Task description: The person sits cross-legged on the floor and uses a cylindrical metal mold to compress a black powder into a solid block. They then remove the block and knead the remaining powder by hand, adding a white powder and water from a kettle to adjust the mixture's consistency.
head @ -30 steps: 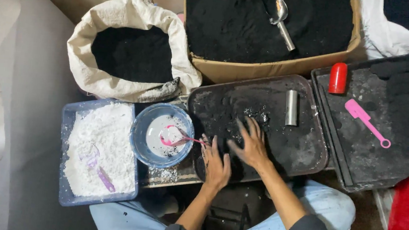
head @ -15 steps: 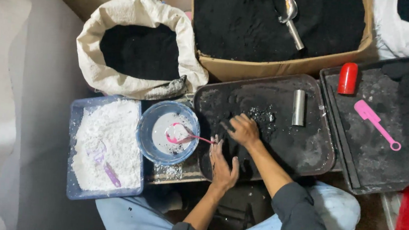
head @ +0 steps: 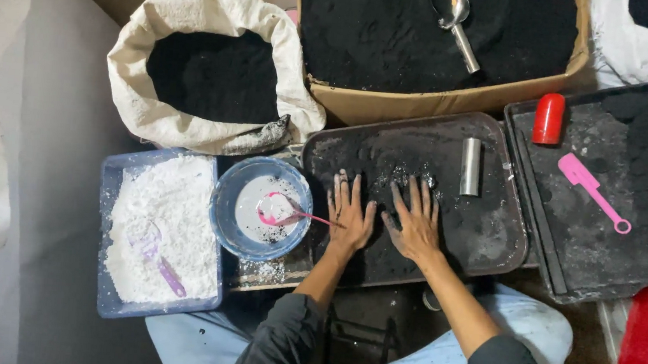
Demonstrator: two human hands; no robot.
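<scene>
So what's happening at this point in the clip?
A seated person presses both bare hands, left hand and right hand, flat and side by side on a dark tray dusted with black powder. Neither holds anything. A metal cylinder lies just beyond the right hand; a blue bowl with a pink spoon sits beside the left.

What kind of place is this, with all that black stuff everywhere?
Probably a small home workshop for mixing powders. A sack and a cardboard box hold black powder, a tub holds white powder, and both hands press flat on a sooty tray.
</scene>
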